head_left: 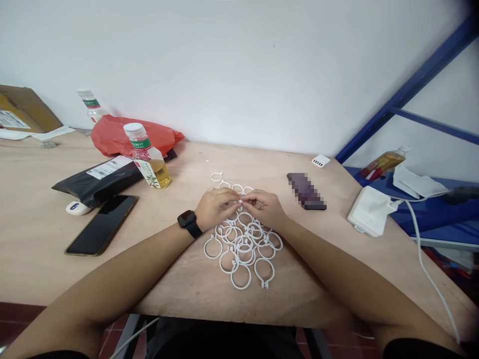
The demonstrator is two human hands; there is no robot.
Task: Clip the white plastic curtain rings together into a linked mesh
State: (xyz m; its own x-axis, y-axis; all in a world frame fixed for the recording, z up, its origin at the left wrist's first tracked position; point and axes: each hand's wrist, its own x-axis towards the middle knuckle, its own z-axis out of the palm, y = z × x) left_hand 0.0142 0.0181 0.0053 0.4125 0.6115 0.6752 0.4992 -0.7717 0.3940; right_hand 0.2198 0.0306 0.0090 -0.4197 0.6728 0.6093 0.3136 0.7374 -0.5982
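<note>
My left hand [217, 205], with a dark watch [187, 218] on its wrist, is closed in a pinch. Its fingertips meet those of my right hand [264, 207], also pinched. Between them shows a small white part, seemingly the clip end of a white plastic ring [240, 201]; my fingers hide much of it. Under and in front of my hands lies a loose pile of white plastic rings [240, 277] with small clip ends, several overlapping. A few more rings show just beyond my fingers, and one ring [216, 177] lies at the far left of the pile.
To the left are a phone [101, 227], a white earbud case [77, 208], a black parcel [101, 182], a drink bottle [149, 162] and a red bag [112, 134]. On the right lie a pixelated phone [307, 191], a white charger [320, 160] and a white box [370, 212] with a cable.
</note>
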